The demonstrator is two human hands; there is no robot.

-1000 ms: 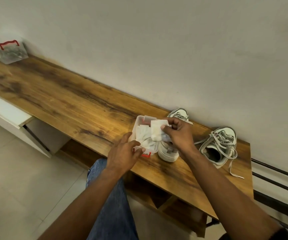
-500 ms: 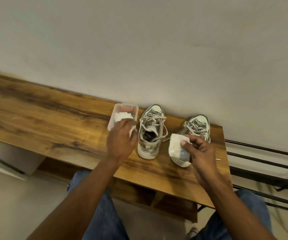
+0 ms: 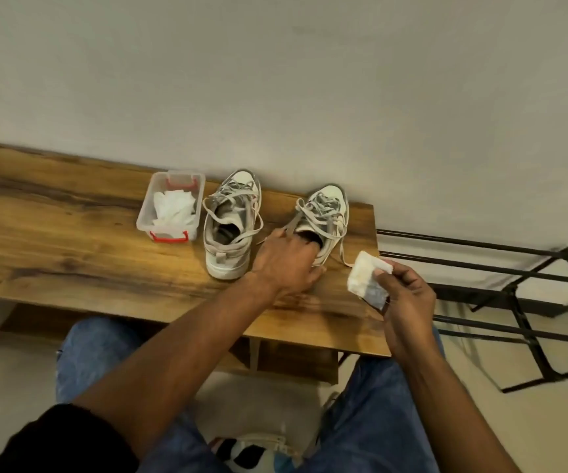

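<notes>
Two grey-white laced sneakers stand on the wooden bench [image 3: 71, 240], toes to the wall. My left hand [image 3: 286, 264] grips the heel of the right sneaker [image 3: 327, 213], with fingers inside its opening and the thumb under the heel. The left sneaker [image 3: 231, 227] stands free beside it. My right hand [image 3: 402, 288] pinches a small white sachet [image 3: 366, 283] just off the bench's right end. A clear plastic box [image 3: 146, 216] with red clips holds several more white sachets, left of the sneakers.
A black metal rack [image 3: 521, 288] stands to the right of the bench, close to my right hand. The wall runs right behind the bench. My knees in blue jeans are under the bench's front edge.
My left hand left the plastic box and took hold of the right sneaker's heel. My right hand carried the sachet from in front of that sneaker out to the right.
</notes>
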